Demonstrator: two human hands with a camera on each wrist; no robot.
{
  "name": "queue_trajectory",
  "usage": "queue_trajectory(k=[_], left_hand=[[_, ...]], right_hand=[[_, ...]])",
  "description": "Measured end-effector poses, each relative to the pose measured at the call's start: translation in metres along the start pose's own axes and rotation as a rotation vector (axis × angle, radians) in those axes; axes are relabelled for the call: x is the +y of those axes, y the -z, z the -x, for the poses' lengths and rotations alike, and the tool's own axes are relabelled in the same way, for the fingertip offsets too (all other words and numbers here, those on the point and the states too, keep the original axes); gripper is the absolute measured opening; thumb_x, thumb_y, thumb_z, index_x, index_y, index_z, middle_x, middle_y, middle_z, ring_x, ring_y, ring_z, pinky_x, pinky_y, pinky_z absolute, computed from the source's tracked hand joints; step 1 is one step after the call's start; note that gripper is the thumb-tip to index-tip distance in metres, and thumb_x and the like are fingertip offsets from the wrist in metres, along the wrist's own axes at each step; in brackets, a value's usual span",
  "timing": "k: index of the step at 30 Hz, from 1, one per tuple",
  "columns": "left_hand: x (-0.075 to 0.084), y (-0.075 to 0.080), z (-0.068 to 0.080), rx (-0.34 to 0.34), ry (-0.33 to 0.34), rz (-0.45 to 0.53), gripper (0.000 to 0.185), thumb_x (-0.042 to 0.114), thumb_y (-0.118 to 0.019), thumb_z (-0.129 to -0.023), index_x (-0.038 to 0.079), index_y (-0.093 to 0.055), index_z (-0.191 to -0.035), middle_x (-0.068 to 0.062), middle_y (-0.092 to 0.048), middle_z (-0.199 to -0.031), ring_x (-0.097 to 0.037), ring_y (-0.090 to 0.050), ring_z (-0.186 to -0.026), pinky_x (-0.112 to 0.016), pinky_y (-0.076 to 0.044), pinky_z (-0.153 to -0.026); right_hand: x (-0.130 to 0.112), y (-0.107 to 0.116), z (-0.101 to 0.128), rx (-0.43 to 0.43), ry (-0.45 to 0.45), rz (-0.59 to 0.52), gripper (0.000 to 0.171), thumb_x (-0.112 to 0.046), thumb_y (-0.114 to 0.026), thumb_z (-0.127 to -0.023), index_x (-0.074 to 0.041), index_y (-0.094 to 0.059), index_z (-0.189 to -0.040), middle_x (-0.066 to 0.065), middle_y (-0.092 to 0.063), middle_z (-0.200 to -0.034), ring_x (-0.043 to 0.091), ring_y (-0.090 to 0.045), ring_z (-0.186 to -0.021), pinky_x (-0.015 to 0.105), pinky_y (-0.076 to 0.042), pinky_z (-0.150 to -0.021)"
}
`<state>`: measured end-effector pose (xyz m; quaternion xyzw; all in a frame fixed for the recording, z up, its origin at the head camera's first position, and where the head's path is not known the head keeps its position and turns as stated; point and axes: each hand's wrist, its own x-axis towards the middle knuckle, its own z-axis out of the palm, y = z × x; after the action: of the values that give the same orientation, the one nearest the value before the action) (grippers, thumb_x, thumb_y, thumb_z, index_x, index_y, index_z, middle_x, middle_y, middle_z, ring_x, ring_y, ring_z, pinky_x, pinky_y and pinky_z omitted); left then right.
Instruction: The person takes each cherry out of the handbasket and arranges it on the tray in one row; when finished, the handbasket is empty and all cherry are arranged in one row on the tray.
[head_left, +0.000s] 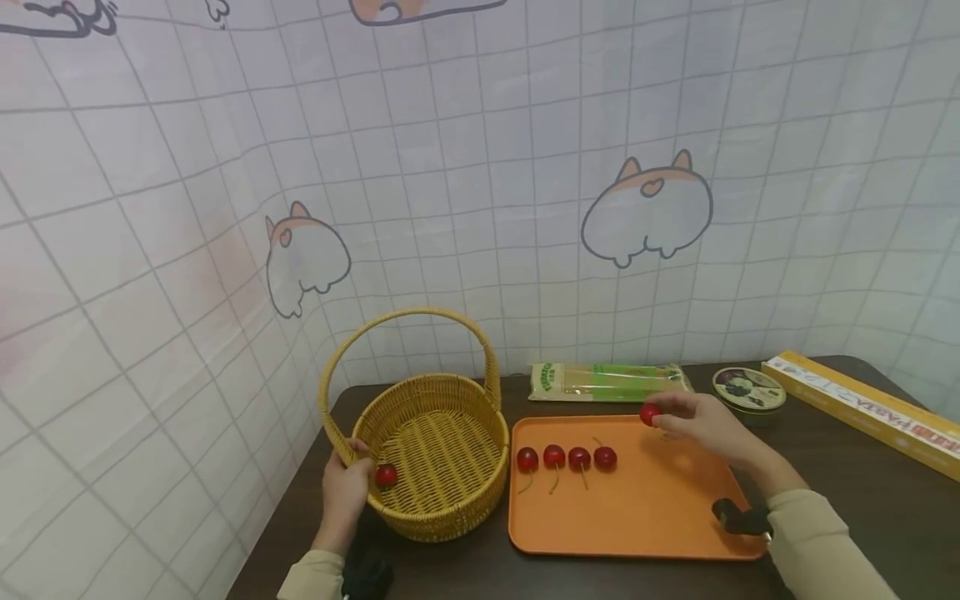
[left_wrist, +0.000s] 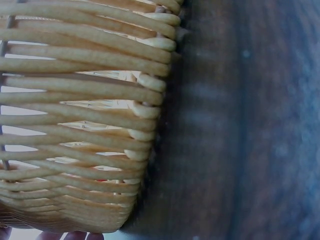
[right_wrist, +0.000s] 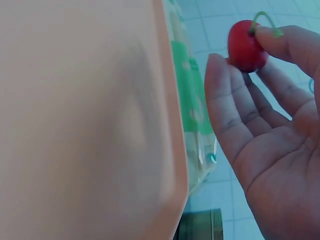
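My right hand (head_left: pixel 697 423) pinches a red cherry (right_wrist: pixel 246 46) between thumb and fingertips, above the far right part of an orange tray (head_left: pixel 637 525). A short green stem curls from this cherry. On the tray several dark red cherries (head_left: pixel 553 456) lie in a row toward the left, most with their stems showing. At the left, my left hand (head_left: pixel 345 492) grips the rim of a round woven basket (head_left: pixel 442 527) near the foot of its tall handle. Inside the basket, one cherry (head_left: pixel 386 476) rests close to that hand. Only fingertips (left_wrist: pixel 75 235) of the left hand show in its wrist view.
Behind the tray lies a green and clear pasta packet (head_left: pixel 607 382). A round tin (head_left: pixel 748 392) stands right of it, and a long yellow pasta box (head_left: pixel 870 408) lies at the far right. A grid-patterned cloth (head_left: pixel 465 208) hangs behind the dark table (head_left: pixel 832 500).
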<state>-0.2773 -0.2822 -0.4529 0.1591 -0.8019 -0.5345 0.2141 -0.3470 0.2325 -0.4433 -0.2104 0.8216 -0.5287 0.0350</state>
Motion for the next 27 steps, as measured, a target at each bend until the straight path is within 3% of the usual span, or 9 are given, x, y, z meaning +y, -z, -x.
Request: queue_trajectory(k=[9, 16, 21, 27], left_hand=[[-0.002, 0.002, -0.002, 0.006, -0.009, -0.013, 0.025, 0.003, -0.052, -0.080, 0.005, -0.054, -0.106, -0.012, -0.055, -0.095, -0.025, -0.050, -0.079, -0.033, -0.040, -0.068], [-0.002, 0.000, -0.002, 0.005, -0.009, -0.023, 0.024, 0.004, -0.052, -0.081, 0.006, -0.054, -0.105, -0.011, -0.054, -0.093, -0.024, -0.049, -0.079, -0.033, -0.039, -0.067], [-0.002, 0.000, -0.001, -0.001, -0.007, -0.010, 0.025, 0.003, -0.052, -0.081, 0.005, -0.054, -0.106, -0.011, -0.054, -0.092, -0.024, -0.049, -0.078, -0.033, -0.039, -0.067], [-0.001, 0.000, -0.001, 0.000, -0.006, -0.011, 0.025, 0.004, -0.052, -0.081, 0.005, -0.054, -0.106, -0.011, -0.055, -0.092, -0.024, -0.050, -0.079, -0.033, -0.040, -0.068]], right_hand=[[0.004, -0.005, -0.001, -0.016, -0.003, 0.155, 0.042, -0.020, -0.069, -0.089, 0.002, -0.060, -0.124, 0.017, -0.062, -0.114, 0.019, -0.064, -0.089, 0.029, -0.052, -0.072], [0.008, -0.012, -0.004, -0.054, -0.008, 0.179, 0.044, -0.020, -0.069, -0.088, 0.004, -0.061, -0.123, 0.016, -0.065, -0.111, 0.016, -0.065, -0.082, 0.029, -0.053, -0.066], [0.011, -0.018, -0.007, -0.085, -0.005, 0.278, 0.038, -0.023, -0.070, -0.088, -0.001, -0.066, -0.119, 0.008, -0.068, -0.107, 0.016, -0.060, -0.086, 0.027, -0.050, -0.072], [0.009, -0.024, -0.006, -0.095, -0.050, 0.277, 0.033, -0.019, -0.072, -0.087, -0.004, -0.067, -0.115, 0.006, -0.068, -0.105, 0.018, -0.059, -0.088, 0.030, -0.049, -0.075]])
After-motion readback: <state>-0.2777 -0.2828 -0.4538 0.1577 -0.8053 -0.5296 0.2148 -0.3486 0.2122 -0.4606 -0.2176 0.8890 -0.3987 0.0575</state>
